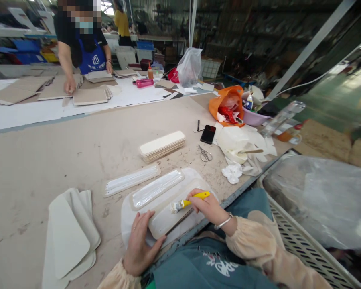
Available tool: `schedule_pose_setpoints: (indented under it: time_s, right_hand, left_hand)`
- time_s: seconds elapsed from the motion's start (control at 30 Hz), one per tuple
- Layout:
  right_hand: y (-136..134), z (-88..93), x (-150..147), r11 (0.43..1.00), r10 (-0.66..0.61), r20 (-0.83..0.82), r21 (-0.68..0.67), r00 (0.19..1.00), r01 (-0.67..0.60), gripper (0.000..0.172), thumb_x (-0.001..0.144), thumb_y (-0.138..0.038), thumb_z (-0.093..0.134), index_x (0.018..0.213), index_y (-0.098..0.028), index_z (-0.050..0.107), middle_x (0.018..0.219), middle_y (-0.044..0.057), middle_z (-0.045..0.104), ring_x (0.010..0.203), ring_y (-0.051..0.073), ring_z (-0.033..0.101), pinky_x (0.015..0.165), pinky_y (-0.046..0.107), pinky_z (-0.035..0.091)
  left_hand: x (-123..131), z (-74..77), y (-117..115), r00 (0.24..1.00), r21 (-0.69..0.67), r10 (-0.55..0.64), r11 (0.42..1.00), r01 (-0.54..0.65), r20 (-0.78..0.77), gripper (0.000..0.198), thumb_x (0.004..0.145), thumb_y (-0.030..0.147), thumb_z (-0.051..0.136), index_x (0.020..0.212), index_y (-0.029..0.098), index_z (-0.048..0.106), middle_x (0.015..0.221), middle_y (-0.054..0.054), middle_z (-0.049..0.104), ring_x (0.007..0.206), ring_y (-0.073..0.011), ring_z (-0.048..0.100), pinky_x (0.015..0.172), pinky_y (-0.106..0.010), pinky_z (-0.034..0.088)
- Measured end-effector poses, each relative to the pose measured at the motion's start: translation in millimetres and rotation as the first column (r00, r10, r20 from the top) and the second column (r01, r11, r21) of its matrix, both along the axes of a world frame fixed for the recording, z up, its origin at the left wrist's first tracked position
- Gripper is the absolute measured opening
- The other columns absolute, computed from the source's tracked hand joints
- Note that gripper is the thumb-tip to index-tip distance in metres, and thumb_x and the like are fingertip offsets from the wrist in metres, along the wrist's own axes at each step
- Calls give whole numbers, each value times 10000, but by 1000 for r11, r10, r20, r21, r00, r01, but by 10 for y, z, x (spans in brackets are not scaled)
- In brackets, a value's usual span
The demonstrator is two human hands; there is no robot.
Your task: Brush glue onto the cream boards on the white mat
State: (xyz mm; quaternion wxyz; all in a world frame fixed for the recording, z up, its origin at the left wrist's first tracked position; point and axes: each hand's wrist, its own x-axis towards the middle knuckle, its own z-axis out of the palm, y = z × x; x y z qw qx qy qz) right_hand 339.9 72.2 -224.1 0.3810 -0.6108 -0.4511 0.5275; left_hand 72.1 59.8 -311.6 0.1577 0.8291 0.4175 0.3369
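My right hand (205, 204) grips the yellow handle of a brush (195, 198), its white-coated bristles on a pale rounded strip (165, 220). Fingers spread, my left hand (142, 243) touches the left end of that strip. Just beyond lies another strip (157, 188) covered in shiny white paste, on the same white backing sheet (126, 218). A third coated strip (132, 180) rests on the table farther back. Behind them stands a stack of cream strips (162, 145).
Large pale pieces (69, 237) lie at left. Scissors (205, 153), a phone (208, 134), crumpled tissue (232, 172) and a white tub (234, 142) are at right. A plastic crate (307, 245) stands beside the table edge. Across the table, a person handles board stacks (90, 97).
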Motion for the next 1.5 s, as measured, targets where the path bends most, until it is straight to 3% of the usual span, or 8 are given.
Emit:
schedule_pose_setpoints:
  time_s: [0.4, 0.67, 0.77, 0.97, 1.1, 1.27, 1.4, 1.5]
  right_hand:
    - [5, 321, 714, 957, -213, 420, 272, 882, 101, 201, 877, -335, 491, 849, -187, 625, 568, -34, 549, 536, 133, 516, 557, 249, 400]
    - [-110, 189, 299, 857, -13, 764, 340, 645, -387, 177, 898, -200, 449, 940, -178, 619, 821, 83, 693, 768, 198, 649, 734, 310, 479]
    - [-229, 129, 78, 787, 52, 771, 359, 635, -501, 174, 880, -167, 463, 981, -172, 605, 830, 88, 702, 775, 196, 652, 739, 314, 495]
    - [-357, 148, 89, 694, -32, 654, 559, 756, -454, 218, 862, -140, 510, 1061, -214, 554, 841, 45, 699, 725, 160, 644, 692, 281, 512]
    - [-366, 132, 420, 705, -183, 744, 555, 642, -441, 228, 854, -112, 507, 1057, -206, 548, 824, 51, 694, 713, 170, 640, 667, 290, 514]
    - [-481, 94, 320, 734, -100, 854, 409, 510, -542, 141, 836, -124, 485, 932, -182, 572, 683, 41, 640, 623, 175, 595, 600, 293, 479]
    - [-531, 116, 23, 672, 41, 764, 456, 644, -584, 122, 848, -153, 490, 932, -195, 567, 669, 15, 629, 595, 149, 578, 593, 265, 462]
    - [-506, 134, 78, 674, -9, 653, 563, 757, -478, 189, 854, -133, 506, 1025, -205, 545, 752, 19, 665, 637, 136, 598, 631, 250, 475]
  left_hand:
    - [-10, -84, 9, 1000, 45, -10, 999, 10, -3, 860, 732, 329, 724, 1440, 139, 275, 1226, -157, 578, 1176, -313, 505, 1070, -573, 353]
    - [-9, -51, 18, 1000, 80, -11, 997, 13, -22, 842, 745, 345, 706, 1441, 142, 278, 1210, -160, 583, 1163, -326, 518, 1043, -572, 386]
    - [-19, -68, 16, 1000, 85, -8, 996, 10, -22, 846, 741, 357, 711, 1438, 140, 283, 1207, -162, 588, 1156, -324, 523, 1051, -570, 377]
    - [-40, -85, 17, 999, 92, -12, 996, 15, -32, 859, 738, 360, 714, 1443, 151, 271, 1220, -155, 589, 1152, -305, 532, 1068, -550, 361]
    - [-23, -65, 27, 999, 103, -10, 995, 14, -40, 842, 736, 359, 717, 1433, 148, 294, 1211, -151, 592, 1149, -300, 532, 1078, -533, 354]
    - [0, -48, 33, 999, 116, -14, 993, 17, -30, 841, 733, 348, 720, 1430, 137, 299, 1203, -157, 591, 1133, -299, 538, 1075, -528, 354]
    - [-10, -68, 29, 1000, 109, -12, 994, 15, -28, 859, 730, 347, 722, 1439, 145, 282, 1201, -157, 591, 1132, -303, 537, 1065, -540, 362]
    - [-24, -75, 24, 999, 91, -13, 996, 16, -30, 856, 722, 331, 729, 1434, 150, 290, 1210, -159, 585, 1140, -307, 532, 1066, -551, 359]
